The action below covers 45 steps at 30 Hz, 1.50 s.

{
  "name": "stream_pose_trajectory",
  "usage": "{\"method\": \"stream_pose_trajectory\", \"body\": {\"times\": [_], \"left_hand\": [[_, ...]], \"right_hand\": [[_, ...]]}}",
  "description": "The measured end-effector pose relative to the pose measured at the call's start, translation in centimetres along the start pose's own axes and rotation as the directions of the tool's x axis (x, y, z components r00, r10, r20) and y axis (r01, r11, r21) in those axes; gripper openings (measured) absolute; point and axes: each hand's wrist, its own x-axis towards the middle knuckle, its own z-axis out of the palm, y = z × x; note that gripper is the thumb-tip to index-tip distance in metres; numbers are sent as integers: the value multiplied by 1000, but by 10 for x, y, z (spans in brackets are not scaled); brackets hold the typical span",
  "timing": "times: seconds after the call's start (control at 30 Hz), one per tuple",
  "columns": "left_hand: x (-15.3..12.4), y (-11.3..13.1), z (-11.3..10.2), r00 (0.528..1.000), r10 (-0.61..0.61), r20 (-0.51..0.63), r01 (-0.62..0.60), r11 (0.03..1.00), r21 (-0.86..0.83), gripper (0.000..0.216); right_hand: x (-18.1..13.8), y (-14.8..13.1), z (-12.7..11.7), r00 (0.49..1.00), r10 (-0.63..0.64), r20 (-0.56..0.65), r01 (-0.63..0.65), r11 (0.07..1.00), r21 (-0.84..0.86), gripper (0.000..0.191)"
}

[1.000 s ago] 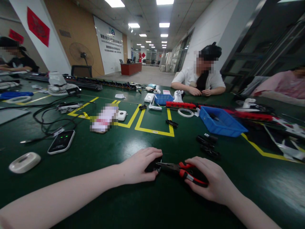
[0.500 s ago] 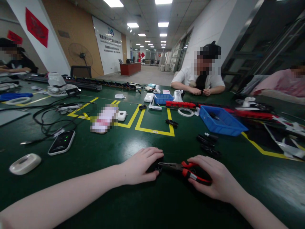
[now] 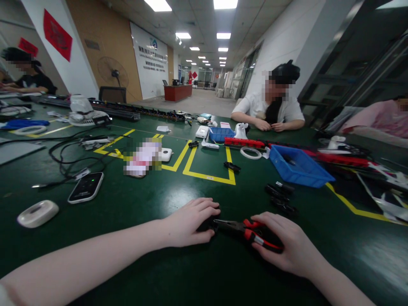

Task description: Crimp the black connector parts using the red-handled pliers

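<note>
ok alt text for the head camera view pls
A person's right hand grips red-handled pliers, nose meeting a small black part under the left hand on a green table. Blue bins and seated co-workers lie beyond.

Ahead of my hands the desk (image 3: 178, 193) lies bare up to the yellow tape (image 3: 208, 176); small black parts (image 3: 280, 197) block my right, a phone (image 3: 86, 187) my left

I count two blue bins, the big one (image 3: 298, 168) and a smaller one (image 3: 221, 134) farther back. One pair of red-handled pliers (image 3: 251, 231) lies on the table. I see two white tape rings (image 3: 250, 152) (image 3: 25, 130), one fan (image 3: 112, 73) and three co-workers (image 3: 274, 108) (image 3: 24, 76) (image 3: 379, 119).
</note>
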Motion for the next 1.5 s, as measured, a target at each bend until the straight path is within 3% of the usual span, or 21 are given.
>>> {"method": "stream_pose_trajectory", "body": {"times": [0.67, 0.97, 1.5], "left_hand": [[0, 4, -4, 999, -15, 39, 14, 999, 41, 48], [-1, 3, -3, 999, -22, 30, 21, 999, 25, 47], [-1, 5, -4, 999, -20, 31, 18, 999, 52, 47]], "right_hand": [[0, 2, -4, 1000, 7, 23, -7, 1000, -11, 34], [7, -1, -4, 993, -120, 12, 121, 987, -109, 34], [-1, 8, -3, 995, -98, 14, 99, 990, -100, 43]]}}
